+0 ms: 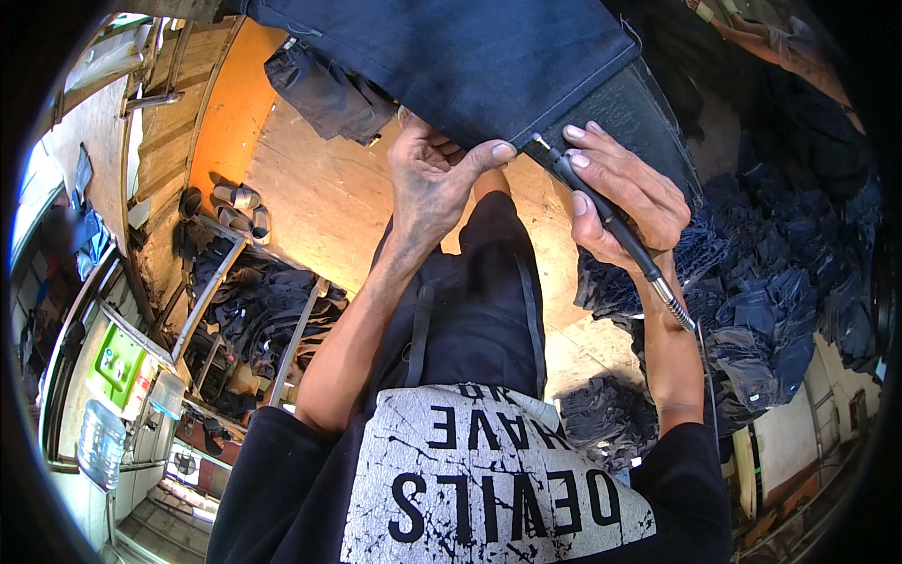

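Note:
Dark blue denim cloth (451, 56), probably part of a garment, lies over a dark flat board (620, 117) at the top of the view. My left hand (437, 164) pinches its near edge, the thumb at the hem corner and the fingers partly hidden under the fabric. In my right hand (634, 188) is a slim black rotary tool handpiece (601, 207), held like a pen. A metal spring sleeve and a thin cable trail from its back end. Its small pale tip points to the hem corner beside my left thumb; I cannot tell whether it touches.
Big stacks of dark denim (761, 273) rise on the right, and another pile (272, 310) lies at left. A dark folded garment (329, 94) hangs beside the work. Sandals (240, 197) rest near an orange panel (230, 113). Another person's arm (752, 38) shows at top right.

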### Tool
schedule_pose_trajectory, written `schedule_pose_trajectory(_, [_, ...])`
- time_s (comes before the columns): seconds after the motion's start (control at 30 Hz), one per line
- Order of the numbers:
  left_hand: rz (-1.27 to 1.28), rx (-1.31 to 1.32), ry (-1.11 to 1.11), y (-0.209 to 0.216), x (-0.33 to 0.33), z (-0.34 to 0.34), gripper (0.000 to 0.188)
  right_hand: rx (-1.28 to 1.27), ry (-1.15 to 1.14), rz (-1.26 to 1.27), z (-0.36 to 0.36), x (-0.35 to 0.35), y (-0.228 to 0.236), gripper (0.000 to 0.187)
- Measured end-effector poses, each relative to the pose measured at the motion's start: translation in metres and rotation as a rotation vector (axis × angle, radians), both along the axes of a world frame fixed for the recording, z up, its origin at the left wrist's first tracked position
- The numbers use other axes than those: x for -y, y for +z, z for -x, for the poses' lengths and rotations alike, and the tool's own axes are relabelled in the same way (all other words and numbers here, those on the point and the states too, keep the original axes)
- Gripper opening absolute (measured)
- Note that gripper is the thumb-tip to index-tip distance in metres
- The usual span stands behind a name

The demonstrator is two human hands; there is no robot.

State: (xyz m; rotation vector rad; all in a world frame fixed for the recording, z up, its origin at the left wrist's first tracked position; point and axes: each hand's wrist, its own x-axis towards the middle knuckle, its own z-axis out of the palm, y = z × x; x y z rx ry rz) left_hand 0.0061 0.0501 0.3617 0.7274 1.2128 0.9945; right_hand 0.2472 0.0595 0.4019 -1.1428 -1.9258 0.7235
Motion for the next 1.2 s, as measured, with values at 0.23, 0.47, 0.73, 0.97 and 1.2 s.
schedule_pose_trajectory(0.23, [-0.004,0.015,0.012,0.000,0.000,-0.001,0.053,0.008,-0.049,-0.012,0.000,0.000,-0.002,0.028])
schedule_pose_trajectory(0.47, [-0.023,-0.017,-0.006,-0.002,0.001,0.000,0.053,0.008,-0.065,0.005,-0.003,0.001,0.000,0.025])
schedule_pose_trajectory(0.73, [-0.031,-0.017,-0.006,-0.006,0.002,0.002,0.048,0.013,-0.119,-0.046,-0.002,0.000,-0.003,0.031])
schedule_pose_trajectory(0.97, [-0.012,-0.089,-0.033,-0.005,0.001,0.004,0.039,0.012,-0.130,0.002,-0.004,0.003,-0.002,0.029])
schedule_pose_trajectory(1.2, [-0.024,-0.106,-0.022,-0.014,0.003,0.006,0.033,-0.054,-0.182,0.057,-0.009,0.003,0.000,0.028])
